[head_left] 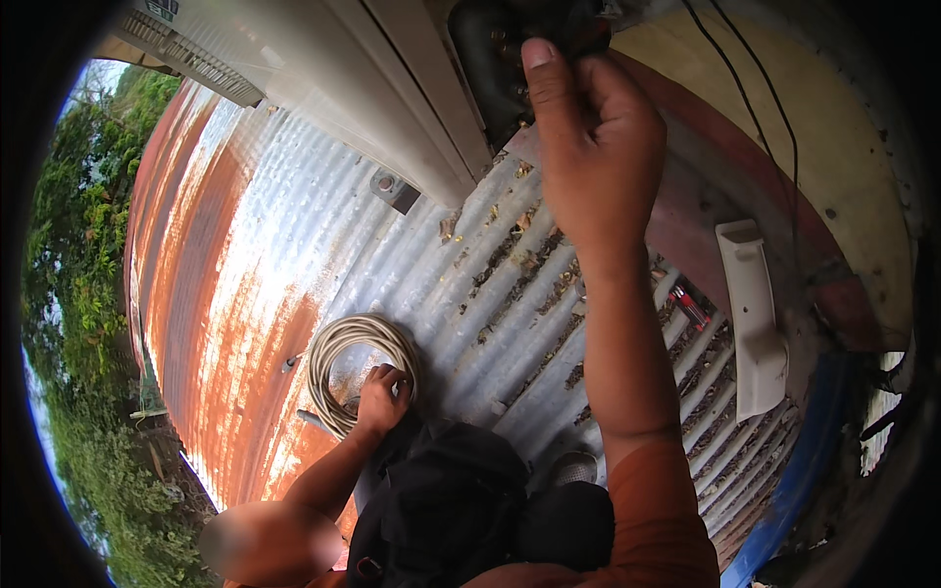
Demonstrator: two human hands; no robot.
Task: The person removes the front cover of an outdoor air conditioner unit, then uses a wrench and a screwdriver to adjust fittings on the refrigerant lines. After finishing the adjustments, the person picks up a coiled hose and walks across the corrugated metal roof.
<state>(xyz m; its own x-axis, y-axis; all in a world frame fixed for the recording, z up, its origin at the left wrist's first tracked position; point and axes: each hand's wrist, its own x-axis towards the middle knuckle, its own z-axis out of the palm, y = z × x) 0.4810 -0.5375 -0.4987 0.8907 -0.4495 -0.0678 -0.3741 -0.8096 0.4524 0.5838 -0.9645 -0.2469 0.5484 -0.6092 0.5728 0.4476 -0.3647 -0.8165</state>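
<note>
My right hand (598,137) is raised at the top, fingers curled and thumb up, against the dark recess with black tubing (475,64) and small fittings at the side of a beige outdoor unit (372,108). What its fingers grip is hidden behind them. Lower left, my left hand (384,400) has its fingers bent at the inner edge of a beige coiled hose or cable (328,348), lying on the corrugated metal roof (441,294); I cannot make out what, if anything, it holds.
A beige plastic cover (752,318) lies at the right, near a red-handled tool (689,306). Two black cables (745,98) hang at upper right beside a pale yellow surface. A small metal bracket (390,191) sits below the unit. Trees border the rusty roof on the left.
</note>
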